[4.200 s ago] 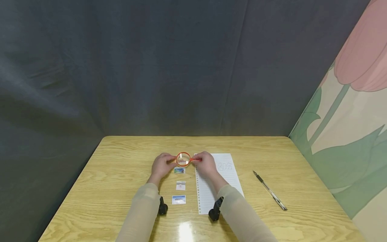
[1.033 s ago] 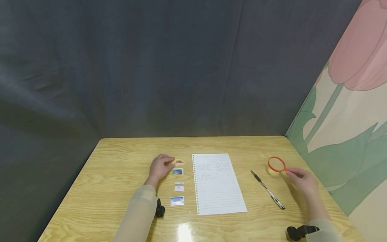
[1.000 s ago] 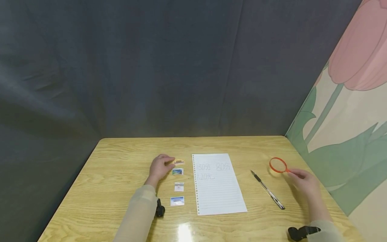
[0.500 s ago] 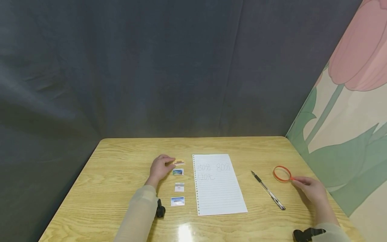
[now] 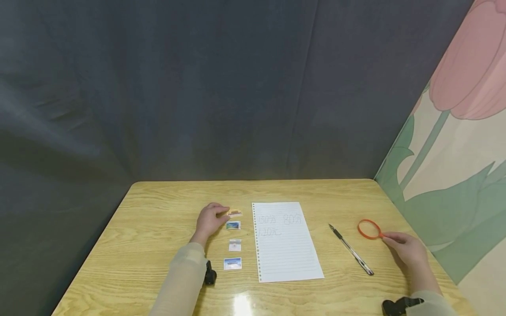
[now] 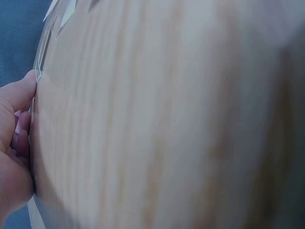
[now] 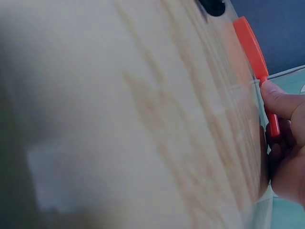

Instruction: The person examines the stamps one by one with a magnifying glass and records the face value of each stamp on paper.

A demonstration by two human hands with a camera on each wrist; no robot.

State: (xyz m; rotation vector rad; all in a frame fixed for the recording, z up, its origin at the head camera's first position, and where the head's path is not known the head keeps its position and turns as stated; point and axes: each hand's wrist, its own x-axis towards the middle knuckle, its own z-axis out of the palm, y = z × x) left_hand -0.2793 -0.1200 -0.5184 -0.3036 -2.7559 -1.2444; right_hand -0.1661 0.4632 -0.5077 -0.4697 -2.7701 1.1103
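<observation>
At the left, my left hand holds an orange-yellow postage stamp by its left end, thumb and index finger at its edges. In the left wrist view the thumb reaches the stamp's edge. Below it, in a column, lie a green-blue stamp, a pale stamp and a blue stamp. Far right, my right hand pinches the handle of a red-rimmed magnifying glass, low over the table. The right wrist view shows the red handle between thumb and curled fingers.
A lined paper sheet with handwritten figures lies right of the stamps. A pen lies slantwise between the sheet and the magnifying glass. The wooden table ends at a dark curtain behind and a flower-patterned wall at right.
My right hand has carried the magnifying glass from above the top stamp to the table's right side, then lower and nearer me; it is almost still now. The left hand keeps its place.
</observation>
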